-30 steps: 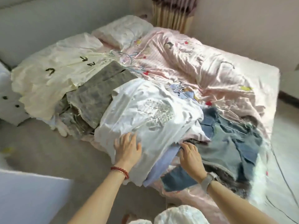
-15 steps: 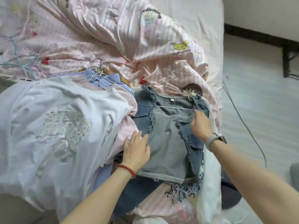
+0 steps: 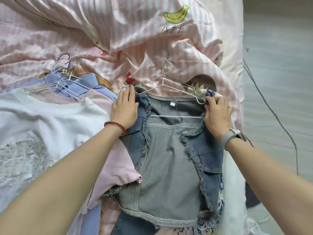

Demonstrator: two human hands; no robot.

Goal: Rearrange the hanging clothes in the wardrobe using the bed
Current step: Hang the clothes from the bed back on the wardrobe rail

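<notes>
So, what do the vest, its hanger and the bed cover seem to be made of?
Vest: denim, likely cotton; blue woven cloth, paler inside, frayed raw edges, visible seams.
Hanger: thin wire, white, probably coated metal; it holds a narrow bent shape with a hook.
Bed cover: light woven cloth, perhaps cotton; pink and white stripes, printed banana, soft creases, slight sheen.

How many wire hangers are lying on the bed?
At least 4: one in the denim vest, its hook on the pink striped quilt; a cluster of about three atop the blue and white shirts. More may be hidden.
</notes>
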